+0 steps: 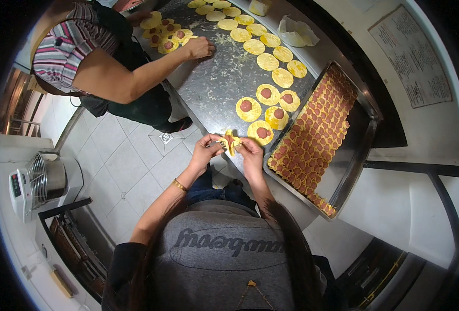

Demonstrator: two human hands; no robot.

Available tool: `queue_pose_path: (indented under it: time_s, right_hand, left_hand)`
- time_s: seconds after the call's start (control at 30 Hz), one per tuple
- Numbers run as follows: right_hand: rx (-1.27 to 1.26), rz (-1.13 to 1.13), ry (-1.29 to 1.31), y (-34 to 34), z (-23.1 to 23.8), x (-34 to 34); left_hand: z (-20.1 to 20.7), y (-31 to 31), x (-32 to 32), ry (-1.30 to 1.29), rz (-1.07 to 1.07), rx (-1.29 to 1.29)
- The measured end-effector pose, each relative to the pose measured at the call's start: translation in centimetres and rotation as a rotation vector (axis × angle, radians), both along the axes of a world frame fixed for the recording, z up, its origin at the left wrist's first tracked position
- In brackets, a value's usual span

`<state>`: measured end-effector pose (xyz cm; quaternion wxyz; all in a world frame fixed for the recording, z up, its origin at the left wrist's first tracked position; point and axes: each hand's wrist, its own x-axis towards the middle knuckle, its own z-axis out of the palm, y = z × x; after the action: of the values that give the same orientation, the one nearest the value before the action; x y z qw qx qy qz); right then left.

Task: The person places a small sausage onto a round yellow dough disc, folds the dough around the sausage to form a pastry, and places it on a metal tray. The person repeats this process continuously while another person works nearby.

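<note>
Between my two hands, near the table's front edge, is a yellow dough round with reddish-brown filling in its middle and its edges partly folded up. My left hand pinches its left side. The fingers of my right hand are closed on its right side. Just beyond, several flat dough rounds lie on the dark table, each with a lump of filling. To the right, a metal tray holds rows of small filled dough pieces, covering much of its left and upper part.
Plain yellow dough rounds run along the table's far right side. At the far left a co-worker's hand rests over the table beside more filled rounds. A plastic bag lies by the wall. A mixer stands at left.
</note>
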<state>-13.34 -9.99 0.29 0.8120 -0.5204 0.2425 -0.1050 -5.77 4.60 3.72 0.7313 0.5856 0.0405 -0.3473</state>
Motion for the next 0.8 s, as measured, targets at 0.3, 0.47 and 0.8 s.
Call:
queue_pose_path:
  time_s: [0.3, 0.47, 0.8]
  right_hand:
    - [0.006, -0.039, -0.075, 0.5, 2.1, 0.7]
    - [-0.135, -0.002, -0.045, -0.5, 2.2, 1.0]
    - [-0.69, 0.136, 0.133, -1.0, 2.9, 0.2]
  left_hand:
    - [0.5, 0.0, 0.3, -0.022, 0.071, -0.152]
    - [0.7, 0.5, 0.5, -0.056, 0.057, -0.105]
    - [-1.9, -0.2, 0.4, -0.585, -0.192, 0.153]
